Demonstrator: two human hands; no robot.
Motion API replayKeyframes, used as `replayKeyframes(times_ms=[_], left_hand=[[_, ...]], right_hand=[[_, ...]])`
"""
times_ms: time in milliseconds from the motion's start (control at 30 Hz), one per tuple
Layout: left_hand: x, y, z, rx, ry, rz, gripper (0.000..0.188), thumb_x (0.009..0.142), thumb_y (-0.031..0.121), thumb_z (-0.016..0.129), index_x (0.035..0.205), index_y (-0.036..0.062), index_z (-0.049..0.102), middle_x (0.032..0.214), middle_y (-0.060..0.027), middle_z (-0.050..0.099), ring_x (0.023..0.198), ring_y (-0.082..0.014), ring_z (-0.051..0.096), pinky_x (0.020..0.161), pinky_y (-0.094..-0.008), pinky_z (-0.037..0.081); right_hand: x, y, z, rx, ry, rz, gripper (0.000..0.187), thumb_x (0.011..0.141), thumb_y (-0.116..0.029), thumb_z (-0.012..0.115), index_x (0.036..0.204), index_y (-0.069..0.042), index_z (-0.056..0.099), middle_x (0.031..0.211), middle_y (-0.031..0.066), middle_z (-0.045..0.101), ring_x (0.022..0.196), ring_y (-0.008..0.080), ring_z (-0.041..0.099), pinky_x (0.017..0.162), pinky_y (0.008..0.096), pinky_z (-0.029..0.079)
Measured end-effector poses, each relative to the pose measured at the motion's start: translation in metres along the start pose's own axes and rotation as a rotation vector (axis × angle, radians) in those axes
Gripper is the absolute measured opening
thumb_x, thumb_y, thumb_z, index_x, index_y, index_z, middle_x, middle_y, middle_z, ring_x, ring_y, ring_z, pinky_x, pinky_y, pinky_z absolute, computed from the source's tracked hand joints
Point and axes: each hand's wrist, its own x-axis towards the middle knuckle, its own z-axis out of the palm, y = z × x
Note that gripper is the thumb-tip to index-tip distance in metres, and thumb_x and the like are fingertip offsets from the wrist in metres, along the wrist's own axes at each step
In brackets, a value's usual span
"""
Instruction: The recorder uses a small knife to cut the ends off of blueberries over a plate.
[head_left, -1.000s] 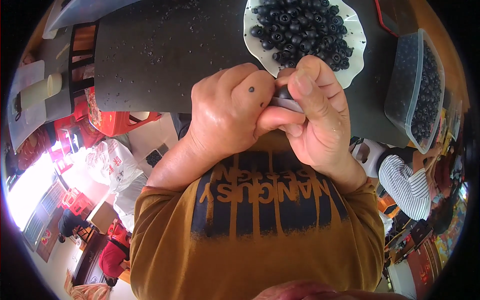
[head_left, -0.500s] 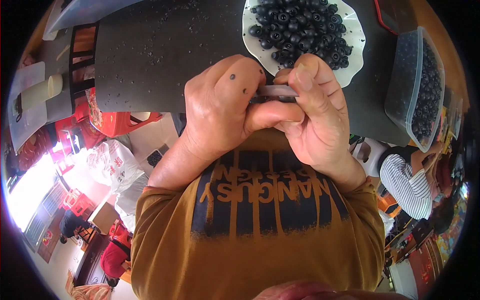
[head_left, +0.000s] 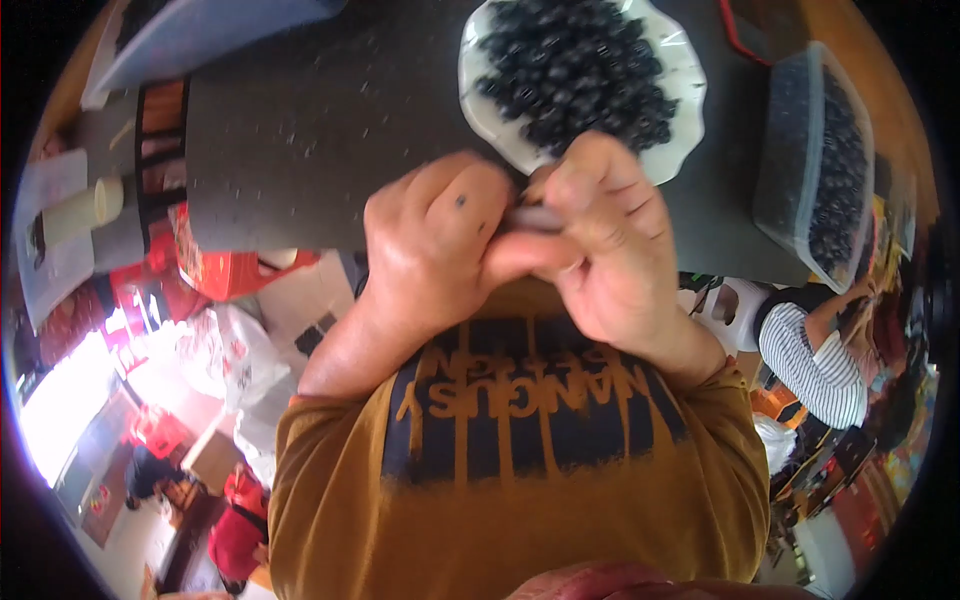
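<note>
My left hand (head_left: pixel 430 245) is closed in a fist, with a pale grey flat strip (head_left: pixel 537 217) coming out of it toward the right; blur hides what kind of thing the strip is. Small black specks stick to the back of this hand. My right hand (head_left: pixel 618 240) is closed too, thumb and fingers pinched at the strip's other end; whatever they pinch is hidden. Both hands meet just off the table's near edge. Beyond them a white scalloped plate (head_left: pixel 688 120) carries a heap of small round black parts (head_left: pixel 580 75).
The dark table (head_left: pixel 290 150) has black crumbs scattered over it. At the right stands a clear plastic tub (head_left: pixel 790 165) full of black parts. Another translucent bin (head_left: pixel 215 35) is at the far left. A person in a striped shirt (head_left: pixel 815 365) sits off to the right.
The hands have come slightly nearer my body and blur with motion. Less of the pale strip shows between them. Plate and tub appear shifted a little left as the view moves.
</note>
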Motion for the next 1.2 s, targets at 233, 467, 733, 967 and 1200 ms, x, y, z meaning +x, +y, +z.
replayKeyframes(times_ms=[233, 467, 733, 967, 1200], left_hand=[[0.008, 0.017, 0.006, -0.120, -0.149, -0.061, 0.047, 0.074, 0.048, 0.058, 0.060, 0.0048, 0.044, 0.055, -0.0073, 0.044, 0.045, -0.0264, 0.047, 0.040, -0.0343, 0.037], [0.001, 0.015, 0.000, -0.135, -0.225, -0.105, 0.045, 0.077, 0.045, 0.058, 0.065, 0.0027, 0.048, 0.058, -0.0085, 0.048, 0.049, -0.0277, 0.050, 0.043, -0.0333, 0.040], [0.003, 0.018, -0.001, -0.162, -0.222, -0.151, 0.040, 0.074, 0.038, 0.064, 0.065, 0.0029, 0.048, 0.058, -0.0078, 0.049, 0.049, -0.0269, 0.050, 0.044, -0.0332, 0.041], [-0.007, 0.010, -0.001, -0.078, -0.290, -0.182, 0.037, 0.072, 0.035, 0.067, 0.065, 0.0047, 0.047, 0.058, -0.0070, 0.049, 0.050, -0.0256, 0.051, 0.043, -0.0332, 0.041], [-0.012, 0.017, -0.012, -0.142, -0.275, -0.226, 0.037, 0.074, 0.035, 0.066, 0.065, 0.0034, 0.048, 0.057, -0.0078, 0.049, 0.050, -0.0255, 0.051, 0.043, -0.0323, 0.041]], right_hand=[[-0.013, -0.033, -0.018, -0.116, 0.015, -0.137, 0.012, 0.086, -0.016, 0.056, 0.080, -0.008, 0.050, 0.064, -0.0027, 0.051, 0.046, 0.0014, 0.039, 0.041, 0.0140, 0.032], [-0.026, -0.185, -0.075, -1.063, 0.771, -0.976, 0.015, 0.083, -0.016, 0.061, 0.083, -0.002, 0.057, 0.072, -0.0035, 0.054, 0.063, 0.0015, 0.045, 0.056, 0.0155, 0.036], [-0.017, -0.253, -0.170, -1.847, 0.991, -0.805, 0.032, 0.084, -0.032, 0.055, 0.095, -0.002, 0.060, 0.073, 0.0112, 0.062, 0.066, 0.0146, 0.057, 0.065, 0.0270, 0.044], [0.003, -0.141, -0.054, -1.678, 0.497, -0.890, 0.016, 0.082, -0.016, 0.060, 0.090, -0.002, 0.062, 0.079, 0.0059, 0.062, 0.071, 0.0111, 0.056, 0.067, 0.0225, 0.044], [0.089, -0.103, -0.042, -1.815, 0.026, -0.815, 0.017, 0.083, -0.014, 0.053, 0.097, -0.006, 0.059, 0.092, 0.0111, 0.058, 0.087, 0.0276, 0.056, 0.079, 0.0352, 0.044]])
